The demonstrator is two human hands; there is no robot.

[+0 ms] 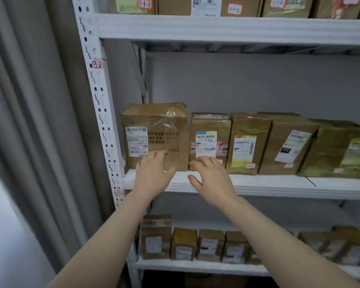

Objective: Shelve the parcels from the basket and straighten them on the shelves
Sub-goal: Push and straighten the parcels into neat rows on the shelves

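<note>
Big brown carton (160,121), leftmost on the middle shelf (268,187), standing square: glossy clear tape crinkled over its top, a white shipping label low on the left, dark print across the face. The left hand (154,175) lies on its lower front, fingers straight, gripping nothing. Pressed up beside it is a narrower parcel (210,125) with a blue-topped barcode label. The right hand (213,181) is spread loosely at its bottom edge, holding nothing. More taped brown parcels (289,142) run off to the right. Small boxes (210,244) line the lower shelf (195,267), and tagged cartons (243,5) sit above. A grey curtain (29,121) hangs left of the slotted upright (100,100) marked 3-2.
</note>
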